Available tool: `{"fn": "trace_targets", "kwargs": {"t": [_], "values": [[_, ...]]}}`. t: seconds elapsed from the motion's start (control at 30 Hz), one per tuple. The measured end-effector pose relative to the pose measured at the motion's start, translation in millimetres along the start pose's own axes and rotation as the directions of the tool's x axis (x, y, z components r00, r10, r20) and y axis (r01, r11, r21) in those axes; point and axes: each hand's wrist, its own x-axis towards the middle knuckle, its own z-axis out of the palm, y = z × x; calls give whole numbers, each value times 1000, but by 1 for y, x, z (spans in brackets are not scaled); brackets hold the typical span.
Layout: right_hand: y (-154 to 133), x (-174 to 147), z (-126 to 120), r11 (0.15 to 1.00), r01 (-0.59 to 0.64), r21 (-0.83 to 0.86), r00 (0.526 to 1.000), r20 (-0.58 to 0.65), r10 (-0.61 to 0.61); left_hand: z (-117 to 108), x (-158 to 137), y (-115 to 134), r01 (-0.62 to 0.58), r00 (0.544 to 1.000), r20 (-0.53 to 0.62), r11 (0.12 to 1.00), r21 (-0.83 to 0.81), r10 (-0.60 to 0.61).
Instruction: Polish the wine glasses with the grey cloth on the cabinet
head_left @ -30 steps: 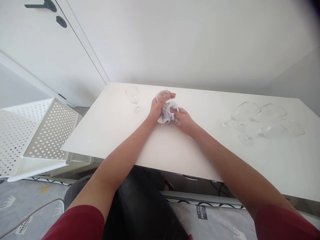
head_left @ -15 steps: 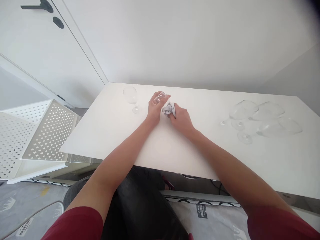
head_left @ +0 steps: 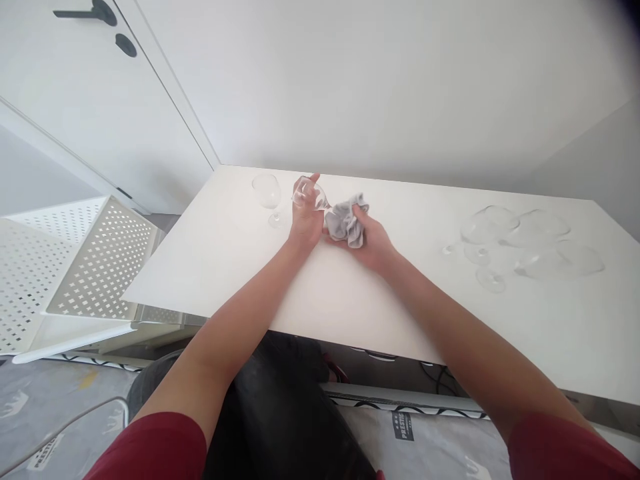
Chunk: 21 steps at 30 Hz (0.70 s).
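My left hand [head_left: 306,217] holds a clear wine glass [head_left: 309,193] by its bowl, tilted over the white table [head_left: 320,287]. The glass's foot end points toward my right hand and is partly hidden. In my right hand [head_left: 369,239] is a crumpled grey cloth [head_left: 349,221], gripped between thumb and fingers, close beside the glass. Whether the cloth touches the glass I cannot tell. Left of my left hand, another wine glass [head_left: 267,193] stands upright on the table.
Several wine glasses [head_left: 537,227] stand grouped on the table's right side. A white wall [head_left: 375,87] rises behind the table. At left are perforated white metal panels [head_left: 97,260] and a door with a dark handle [head_left: 83,13]. A cable [head_left: 75,420] runs at the lower left.
The held glass has tipped, and its stem end now points right. The cloth has spread out more in my right hand and sits slightly further right. The camera view has shifted slightly.
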Motion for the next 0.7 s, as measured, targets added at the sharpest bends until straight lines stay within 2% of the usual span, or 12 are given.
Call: {"fn": "trace_targets", "kwargs": {"t": [0.03, 0.1, 0.2, 0.3, 0.37, 0.4, 0.43, 0.47, 0.53, 0.6, 0.63, 0.7], "values": [[0, -3, 5, 999, -46, 22, 998, 53, 45, 1, -1, 1, -3, 999, 43, 1000, -22, 4], [0, -5, 10, 999, -34, 34, 998, 56, 32, 3, -4, 2, 3, 991, 133, 999, -46, 4], [1, -7, 7, 981, 177, -74, 979, -86, -183, 7, -6, 0, 46, 985, 168, 999, -13, -43], [5, -11, 2, 828, 436, -354, 865, -89, -494, 9, -6, -3, 103, 985, 135, 995, 9, -103], [6, -15, 4, 697, 521, -493, 794, -19, -608, 8, -6, -3, 117, 984, 138, 993, -7, -115], [6, -16, 6, 683, 523, -509, 788, -16, -615, 7, -6, -2, 119, 983, 143, 993, -12, -116], [5, -17, 7, 724, 495, -480, 812, -42, -583, 5, -6, -1, 117, 983, 147, 993, -8, -114], [4, -16, 9, 805, 431, -407, 862, -76, -500, 4, -6, 0, 113, 981, 156, 994, 4, -113], [2, -13, 11, 957, 199, -211, 971, -92, -222, 3, -8, 3, 104, 974, 199, 994, 26, -107], [1, -9, 8, 992, 24, -123, 996, -88, -35, 4, -10, 5, 109, 957, 271, 994, 9, -108], [1, -7, 6, 989, 27, -148, 993, -109, -43, 5, -11, 5, 120, 948, 297, 993, -10, -112], [2, -6, 0, 930, 194, -313, 952, -168, -255, 8, -11, 5, 149, 950, 283, 988, -40, -132]]}}
